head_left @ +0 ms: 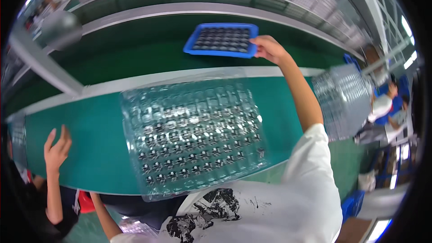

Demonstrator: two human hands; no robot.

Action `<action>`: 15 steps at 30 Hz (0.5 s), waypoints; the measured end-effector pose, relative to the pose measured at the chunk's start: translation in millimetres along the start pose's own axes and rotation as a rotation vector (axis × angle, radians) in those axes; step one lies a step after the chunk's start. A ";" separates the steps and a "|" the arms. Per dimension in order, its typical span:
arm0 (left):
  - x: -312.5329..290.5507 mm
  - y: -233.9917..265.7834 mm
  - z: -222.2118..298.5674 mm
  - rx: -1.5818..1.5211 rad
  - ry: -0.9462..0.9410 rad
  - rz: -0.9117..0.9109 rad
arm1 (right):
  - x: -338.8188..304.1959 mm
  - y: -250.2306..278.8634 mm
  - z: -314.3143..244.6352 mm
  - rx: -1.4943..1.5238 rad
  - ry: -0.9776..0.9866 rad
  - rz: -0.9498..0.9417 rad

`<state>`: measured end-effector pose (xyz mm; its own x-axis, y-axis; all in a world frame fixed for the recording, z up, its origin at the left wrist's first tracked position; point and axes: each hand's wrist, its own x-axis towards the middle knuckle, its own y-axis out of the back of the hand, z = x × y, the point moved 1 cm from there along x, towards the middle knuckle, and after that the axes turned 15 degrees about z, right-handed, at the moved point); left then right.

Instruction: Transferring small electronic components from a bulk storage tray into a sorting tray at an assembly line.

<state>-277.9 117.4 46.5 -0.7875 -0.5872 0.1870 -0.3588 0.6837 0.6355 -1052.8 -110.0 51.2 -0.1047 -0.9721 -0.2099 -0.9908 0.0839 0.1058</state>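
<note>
My right arm reaches far across the workbench, and my right hand [269, 49] is closed on the right rim of a shallow blue tray [191, 47]. Rows of small dark parts [222, 38] fill that tray, which is over the dark green belt. In front of my body a clear plastic blister tray [139, 103] lies on the green bench top. Small metal-and-black parts [184, 153] sit in many of its nearer pockets, while far pockets look unfilled. My left forearm [105, 219] runs up to the bench's front edge, where the hand is hidden.
A co-worker's hand [57, 150] hovers over the left of the green bench top [96, 144]. Stacked clear trays [339, 103] stand at the right end. A pale rail [108, 85] separates bench from belt [148, 40]; a grey post [45, 63] rises at left.
</note>
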 end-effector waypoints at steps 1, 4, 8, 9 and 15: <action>-35.3 3.3 9.7 0.045 0.022 0.009 | -9.2 -13.9 -9.2 -0.019 -0.015 0.010; 4.6 43.4 43.7 0.183 0.068 -0.006 | -12.3 -36.7 -6.2 0.017 0.023 -0.113; 52.8 46.7 55.4 0.358 0.068 -0.063 | -60.0 -45.5 -19.8 0.018 0.049 -0.057; 64.3 64.2 63.3 0.411 0.051 -0.106 | -68.2 -60.1 -25.3 0.008 0.062 -0.071; 87.7 75.9 73.9 0.657 -0.124 -0.107 | -85.9 -121.2 -32.7 -0.026 0.053 -0.260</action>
<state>-411.1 149.8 55.8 -0.7685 -0.6389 0.0360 -0.6370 0.7691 0.0515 -920.9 -43.9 88.1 0.1580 -0.9704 -0.1825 -0.9814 -0.1748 0.0797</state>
